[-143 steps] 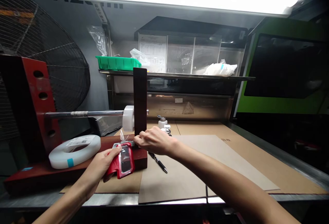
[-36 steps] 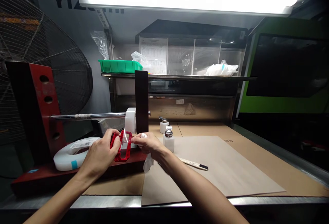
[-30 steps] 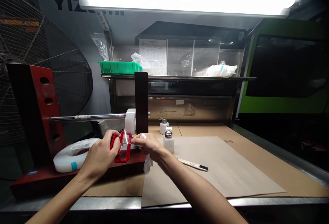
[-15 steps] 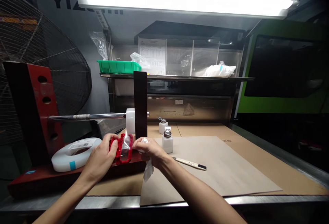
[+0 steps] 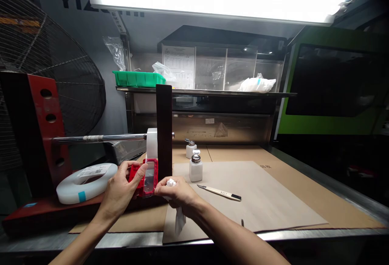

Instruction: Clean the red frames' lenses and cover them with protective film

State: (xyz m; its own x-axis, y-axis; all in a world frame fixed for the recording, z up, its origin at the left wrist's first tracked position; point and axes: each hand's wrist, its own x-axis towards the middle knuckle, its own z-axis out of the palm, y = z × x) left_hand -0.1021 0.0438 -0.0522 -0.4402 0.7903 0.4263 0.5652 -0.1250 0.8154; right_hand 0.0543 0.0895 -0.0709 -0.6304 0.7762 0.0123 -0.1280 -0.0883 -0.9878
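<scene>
Hands: left (image 5: 121, 190) grips upright red frame (image 5: 145, 178), long axis seemingly vertical; right (image 5: 178, 192) clutches cloth (image 5: 179, 220).

Left hand (image 5: 121, 190) holding red frame (image 5: 145, 178), right hand (image 5: 178, 192) clutching white cloth (image 5: 179, 218), beside it

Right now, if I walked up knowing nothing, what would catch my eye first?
Probably the bright red part at the bench's near left, held in the left hand while the right hand, clutching a white cloth, touches its edge. Next, the tall red stand with a white tape roll at its foot, far left.
</scene>
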